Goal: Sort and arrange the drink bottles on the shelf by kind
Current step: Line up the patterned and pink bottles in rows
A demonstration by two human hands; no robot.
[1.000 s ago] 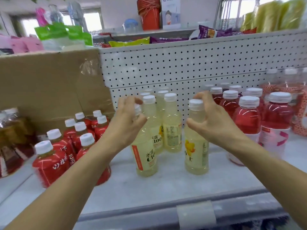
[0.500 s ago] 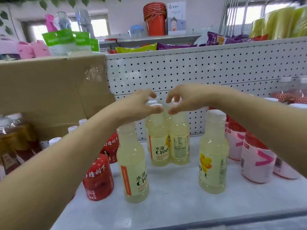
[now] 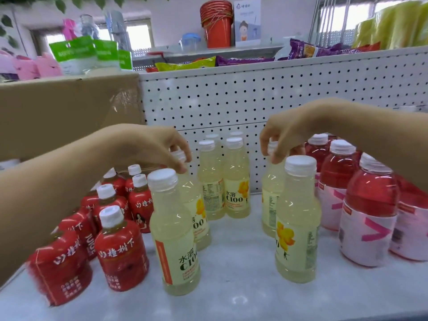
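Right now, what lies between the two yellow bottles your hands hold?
Head view: bare shelf between the left-held bottle and right-held bottle; four yellow bottles stand just behind.

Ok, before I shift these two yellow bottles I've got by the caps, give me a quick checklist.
1. Grip of left hand on the cap of left yellow bottle: ok.
2. Pinch of right hand on the cap of right yellow bottle: ok.
3. Both held bottles lifted off the shelf: cannot tell, bases partly hidden.
4. Bare space between front-left bottle and front-right bottle: ok.
5. No yellow bottle among red-label bottles at left or pink-label bottles at right: ok.
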